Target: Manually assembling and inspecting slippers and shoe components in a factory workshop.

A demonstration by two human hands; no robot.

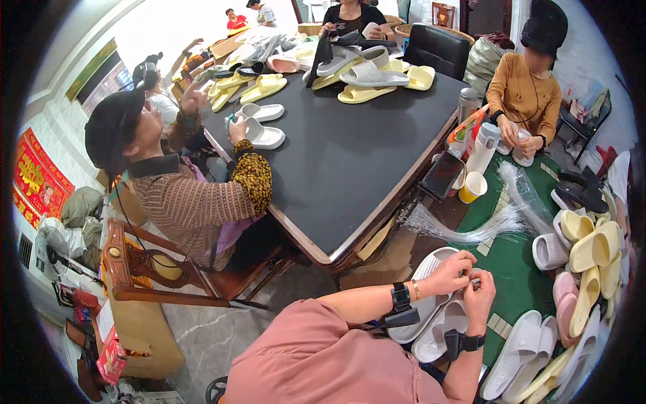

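My left hand (pixel 452 273) and my right hand (pixel 480 293) meet above a pair of whitish slide slippers. Both have their fingers pinched together, fingertips nearly touching. Whatever sits between them is too small or hidden to make out. Just under my left forearm lies one slipper (pixel 412 330). Beside it, the second slipper (pixel 437 331) is partly covered by my right hand and wrist. Beyond my hands, a bundle of thin clear plastic strands (pixel 471 232) spreads over the green table top (pixel 515 273).
Yellow, pink and white slippers (pixel 595 246) crowd the right side. A yellow cup (pixel 473 187), a white flask (pixel 483 148) and a dark phone (pixel 442 176) stand beyond. Co-workers sit around the dark table (pixel 350 155), which holds a slipper pile (pixel 370 74).
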